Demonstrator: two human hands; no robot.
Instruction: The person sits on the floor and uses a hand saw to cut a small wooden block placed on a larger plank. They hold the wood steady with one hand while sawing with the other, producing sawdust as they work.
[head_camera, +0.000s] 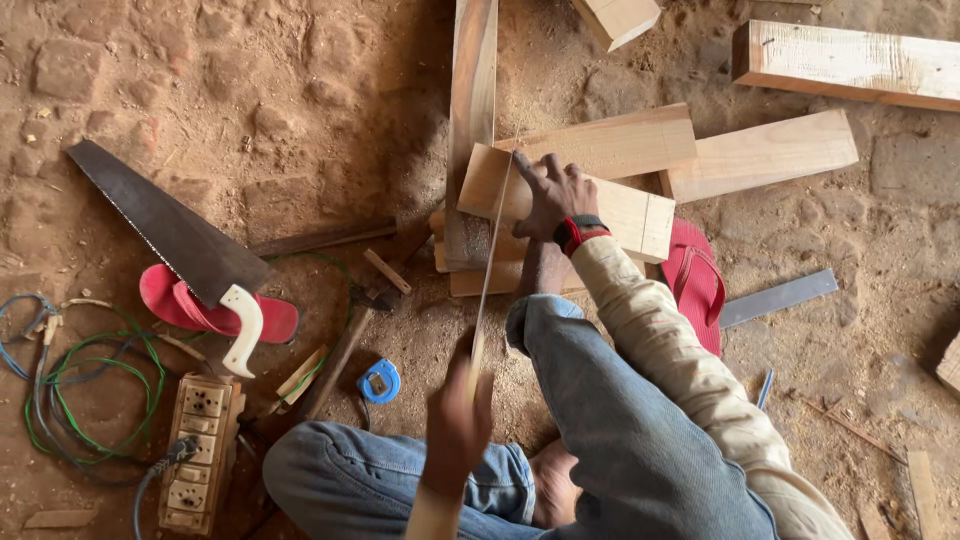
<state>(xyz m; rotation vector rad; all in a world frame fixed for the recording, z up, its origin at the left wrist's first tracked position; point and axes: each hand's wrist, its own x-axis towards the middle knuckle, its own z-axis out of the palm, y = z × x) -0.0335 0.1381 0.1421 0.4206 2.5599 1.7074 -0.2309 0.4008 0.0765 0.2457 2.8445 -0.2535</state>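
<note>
Pale wood block (620, 205), lying on stacked timber on the dirt floor: my right hand (553, 195) presses flat on it, fingers spread. Thin handsaw (490, 260), blade across the block's left end: my left hand (457, 420) is clenched around its handle.

The saw (490, 270) is seen edge-on, and its handle is hidden inside the left hand (457, 420), which is blurred. The plank (855, 62) at top right is cut off by the edge. The right foot is covered by the block (600, 205).
</note>
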